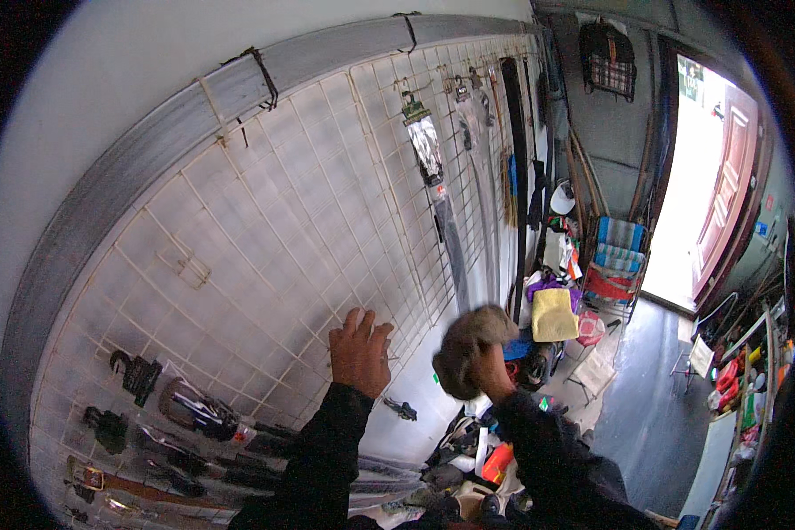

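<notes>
My left hand (pixel 359 355) is against a cream wire grid panel (pixel 283 190), its fingers stretched upward and slightly apart. Bunched in my right hand (pixel 493 373) is a grey-brown cloth (pixel 465 350), held just off the grid's right lower part. The cloth is crumpled, and it hides most of my fingers. Between the two hands and lower down, a small black clip-like piece (pixel 401 409) shows against the white surface. A small wire hook (pixel 184 263) sits on the grid to the left of my left hand.
Packaged belts (pixel 194 411) hang at the grid's lower left, and more (pixel 428 163) hang at its upper right. Piled goods (pixel 495 464) lie below my right hand. A yellow cushion (pixel 555 315), a striped folding chair (pixel 616 256) and an open door (pixel 729 194) are to the right.
</notes>
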### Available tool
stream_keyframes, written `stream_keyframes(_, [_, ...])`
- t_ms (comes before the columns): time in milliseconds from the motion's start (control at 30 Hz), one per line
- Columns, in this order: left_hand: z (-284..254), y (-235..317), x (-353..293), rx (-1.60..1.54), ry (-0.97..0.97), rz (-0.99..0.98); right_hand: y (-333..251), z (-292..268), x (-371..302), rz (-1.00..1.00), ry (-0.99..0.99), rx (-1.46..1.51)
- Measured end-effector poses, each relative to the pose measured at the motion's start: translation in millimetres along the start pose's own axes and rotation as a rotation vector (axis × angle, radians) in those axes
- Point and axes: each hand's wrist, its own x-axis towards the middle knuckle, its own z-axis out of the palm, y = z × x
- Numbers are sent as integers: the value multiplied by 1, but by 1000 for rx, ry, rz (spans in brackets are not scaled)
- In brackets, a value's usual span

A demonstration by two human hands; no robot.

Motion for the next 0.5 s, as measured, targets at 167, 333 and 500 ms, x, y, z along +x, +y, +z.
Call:
stream_keyframes(167, [4, -5, -1, 5, -4, 10, -72, 37, 180, -158, 205, 47])
stream_keyframes(333, [2, -9, -1, -58, 38, 44, -153, 64, 320, -526, 418, -16])
stream_keyframes(500, [5, -7, -2, -100, 73, 25, -116, 83, 316, -404, 419, 299])
